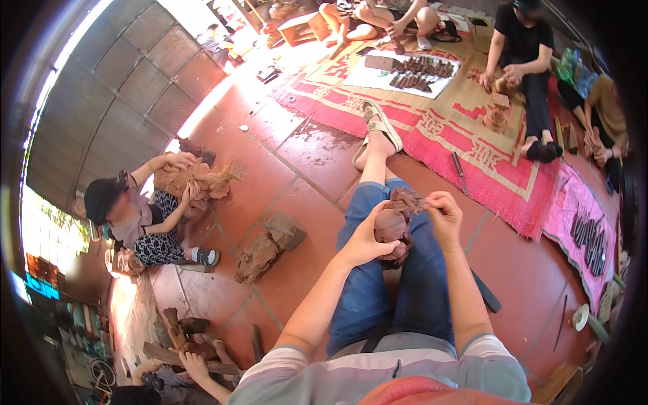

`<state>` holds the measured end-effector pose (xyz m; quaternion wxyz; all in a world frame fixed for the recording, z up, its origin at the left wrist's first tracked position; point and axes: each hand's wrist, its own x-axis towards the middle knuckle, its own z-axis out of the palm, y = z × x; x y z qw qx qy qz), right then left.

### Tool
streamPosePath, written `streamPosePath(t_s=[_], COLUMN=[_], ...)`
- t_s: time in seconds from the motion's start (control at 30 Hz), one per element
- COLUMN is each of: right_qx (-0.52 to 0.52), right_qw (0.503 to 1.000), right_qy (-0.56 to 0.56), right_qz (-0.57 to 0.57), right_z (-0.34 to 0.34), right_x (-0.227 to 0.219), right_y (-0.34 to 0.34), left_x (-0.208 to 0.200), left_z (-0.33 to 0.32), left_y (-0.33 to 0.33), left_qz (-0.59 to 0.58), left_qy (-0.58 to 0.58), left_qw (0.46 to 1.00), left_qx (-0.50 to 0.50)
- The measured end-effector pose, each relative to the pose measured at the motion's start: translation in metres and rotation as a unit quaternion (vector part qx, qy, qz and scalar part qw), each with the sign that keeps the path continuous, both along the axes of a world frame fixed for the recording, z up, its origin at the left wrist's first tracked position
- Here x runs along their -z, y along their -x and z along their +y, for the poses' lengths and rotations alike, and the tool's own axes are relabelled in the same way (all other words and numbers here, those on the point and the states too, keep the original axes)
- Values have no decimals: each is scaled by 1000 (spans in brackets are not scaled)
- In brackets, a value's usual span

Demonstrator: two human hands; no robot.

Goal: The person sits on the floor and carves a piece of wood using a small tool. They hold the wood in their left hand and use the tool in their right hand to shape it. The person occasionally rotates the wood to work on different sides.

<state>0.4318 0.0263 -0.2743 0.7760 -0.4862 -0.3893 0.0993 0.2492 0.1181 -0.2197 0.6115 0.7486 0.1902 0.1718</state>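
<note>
A reddish-brown carved figure (pixel 391 225) with a smooth rounded front and a rough, jagged top rests over my lap, between my knees. My left hand (pixel 364 241) wraps round its left side, thumb across the lower part. Close to the figure's upper right edge, my right hand (pixel 445 214) is closed in a pinch. Whatever lies between those fingertips is too small to make out. My legs, in blue denim shorts (pixel 361 290), stretch out ahead with the ankles crossed.
At left a person works on a large rough carving (pixel 202 181). Nearer lie a rough brown lump (pixel 258 260) and a block (pixel 285 229). A red-tan mat (pixel 432 138) holds a white sheet with dark pieces and a thin tool (pixel 460 169). Tools lie on a pink cloth (pixel 574 196).
</note>
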Motion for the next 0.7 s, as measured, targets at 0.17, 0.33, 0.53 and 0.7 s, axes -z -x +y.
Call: streamPosePath(t_s=[0.17,0.33,0.53,0.7], right_qx=[3,-64,-39,-22], right_qw=[996,997,999,997], right_qy=[45,20,1,-18], right_qz=[72,24,1,69], right_z=[-46,-6,7,-16], right_x=[45,-21,-9,11], right_y=[-26,12,25,27], left_x=[-4,0,-13,-17], left_z=[0,7,21,15], left_y=[1,-1,6,-1], left_qz=[2,1,40,17], left_qy=[-44,-44,25,-53], left_qw=[999,997,996,994], left_qx=[6,55,79,93])
